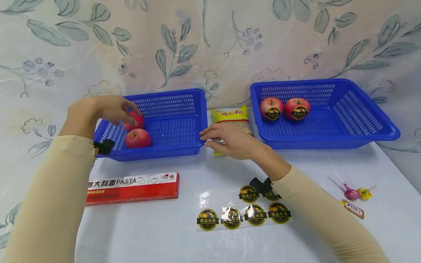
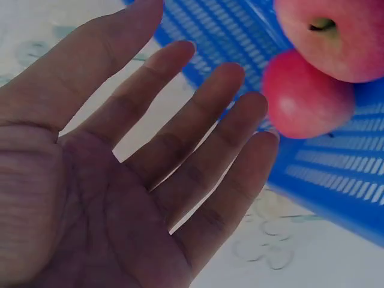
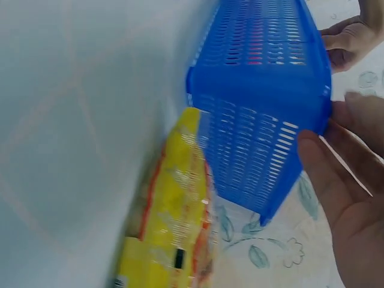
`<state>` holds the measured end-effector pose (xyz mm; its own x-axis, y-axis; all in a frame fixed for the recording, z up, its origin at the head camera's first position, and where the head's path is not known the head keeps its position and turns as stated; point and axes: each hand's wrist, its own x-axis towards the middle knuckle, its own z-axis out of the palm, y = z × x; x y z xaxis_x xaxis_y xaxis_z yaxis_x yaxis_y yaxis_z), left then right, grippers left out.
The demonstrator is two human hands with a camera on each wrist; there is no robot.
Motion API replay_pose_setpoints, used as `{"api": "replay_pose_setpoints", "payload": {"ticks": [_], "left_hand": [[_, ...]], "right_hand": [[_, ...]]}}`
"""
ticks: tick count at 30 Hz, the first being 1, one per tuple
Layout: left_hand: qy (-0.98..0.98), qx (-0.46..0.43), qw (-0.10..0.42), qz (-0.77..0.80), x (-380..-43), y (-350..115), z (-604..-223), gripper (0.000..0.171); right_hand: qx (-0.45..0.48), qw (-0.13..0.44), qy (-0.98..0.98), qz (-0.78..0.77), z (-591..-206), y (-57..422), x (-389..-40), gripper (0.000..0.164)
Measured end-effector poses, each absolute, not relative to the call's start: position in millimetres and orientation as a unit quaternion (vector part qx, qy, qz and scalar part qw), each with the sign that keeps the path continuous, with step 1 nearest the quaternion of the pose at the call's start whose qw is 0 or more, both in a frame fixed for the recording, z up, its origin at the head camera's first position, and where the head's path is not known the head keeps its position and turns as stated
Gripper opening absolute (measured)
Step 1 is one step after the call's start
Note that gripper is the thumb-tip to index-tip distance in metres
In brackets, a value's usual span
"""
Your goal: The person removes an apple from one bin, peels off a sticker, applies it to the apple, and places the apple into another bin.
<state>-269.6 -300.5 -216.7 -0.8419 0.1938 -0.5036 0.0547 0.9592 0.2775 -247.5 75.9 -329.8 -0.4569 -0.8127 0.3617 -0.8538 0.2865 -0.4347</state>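
My left hand hovers over the left end of the left blue basket, holding nothing. In the left wrist view its fingers are spread and slightly bent. Close to them lie two red apples, a front apple and a rear apple partly behind the hand. My right hand is at that basket's right rim, with extended fingertips at the edge; how firmly they touch is unclear. Below the right hand lies a yellow bag of pasta, partly covered by it.
Another blue basket stands at right with two labelled apples, a left one and a right one. In front lie a red pasta box, a sheet of round stickers, lollipops and a small orange packet.
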Motion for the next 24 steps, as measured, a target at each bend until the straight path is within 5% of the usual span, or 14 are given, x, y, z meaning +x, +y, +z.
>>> {"api": "replay_pose_setpoints", "payload": {"ticks": [12, 24], "left_hand": [[0.914, -0.003, 0.348, 0.210, -279, -328, -253, 0.076], [0.891, -0.067, 0.415, 0.172, -289, -313, -260, 0.090]], "right_hand": [[0.511, 0.051, -0.793, 0.328, -338, 69, -246, 0.022], [0.496, -0.016, -0.795, 0.350, -331, 76, -249, 0.028]]}}
